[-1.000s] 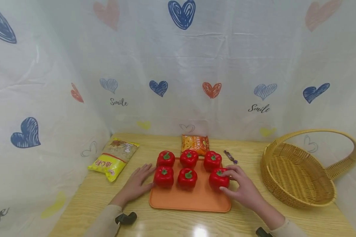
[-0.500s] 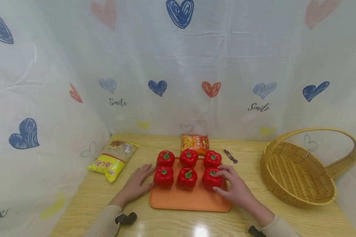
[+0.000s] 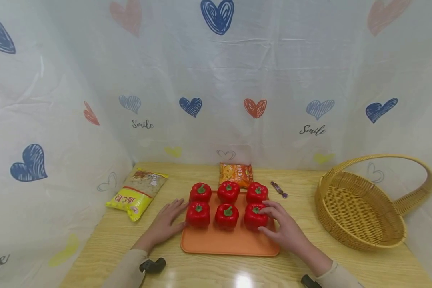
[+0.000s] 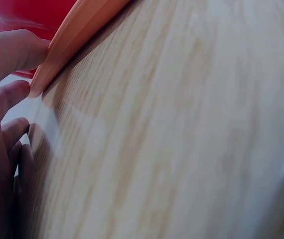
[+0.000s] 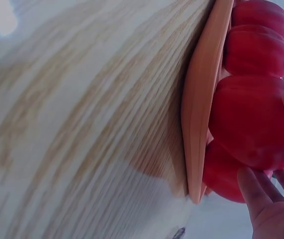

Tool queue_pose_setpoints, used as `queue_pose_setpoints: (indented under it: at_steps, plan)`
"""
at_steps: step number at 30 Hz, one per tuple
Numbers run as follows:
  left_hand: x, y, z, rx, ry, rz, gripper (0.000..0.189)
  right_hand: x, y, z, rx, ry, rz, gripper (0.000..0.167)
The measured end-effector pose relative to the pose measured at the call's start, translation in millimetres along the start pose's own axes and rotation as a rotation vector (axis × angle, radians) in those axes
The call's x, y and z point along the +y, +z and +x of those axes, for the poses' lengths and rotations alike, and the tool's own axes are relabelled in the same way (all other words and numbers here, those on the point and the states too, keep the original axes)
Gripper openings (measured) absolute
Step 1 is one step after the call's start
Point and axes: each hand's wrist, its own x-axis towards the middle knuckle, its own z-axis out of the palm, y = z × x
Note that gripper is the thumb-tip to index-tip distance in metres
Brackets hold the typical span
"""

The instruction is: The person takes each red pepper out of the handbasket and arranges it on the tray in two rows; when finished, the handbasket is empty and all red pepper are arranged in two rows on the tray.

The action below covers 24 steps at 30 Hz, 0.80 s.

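Note:
Red bell peppers with green stems stand in two rows on an orange tray (image 3: 230, 245). My right hand (image 3: 286, 230) grips the front right bell pepper (image 3: 253, 219), thumb at its near side and fingers over its right side. In the right wrist view, that bell pepper (image 5: 254, 122) stands on or just over the tray; I cannot tell which. At the tray's left edge lies my left hand (image 3: 165, 225), fingers relaxed, beside the front left bell pepper (image 3: 198, 216). Its thumb (image 4: 30, 50) touches the tray rim (image 4: 67, 42) in the left wrist view.
An orange snack packet (image 3: 236, 175) lies behind the tray. To its right is a purple-wrapped candy (image 3: 279, 189). A wicker basket (image 3: 360, 240) with a tall handle stands at the right, and a yellow food bag (image 3: 138, 193) lies at the left. Heart-printed curtains enclose the table.
My right hand has moved left with the front right bell pepper, bringing it in line with the one behind. The left hand has stayed at the tray's edge.

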Motion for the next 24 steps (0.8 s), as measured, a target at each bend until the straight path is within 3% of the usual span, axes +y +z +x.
queue_pose_setpoints:
  at_steps: [7, 19, 24]
  plan:
    - [0.4, -0.8, -0.5, -0.001, 0.001, -0.006, 0.069, -0.1, -1.3, -0.5, 0.007, -0.013, -0.010, 0.047]
    - [-2.6, 0.2, 0.5, -0.002, 0.002, -0.014, 0.069, 8.3, -10.5, -8.5, 0.007, 0.012, -0.007, 0.072]
    - [-2.9, -0.7, -1.3, 0.007, 0.000, -0.053, 0.070, 16.6, -21.5, -15.6, 0.035, 0.013, -0.062, 0.076]
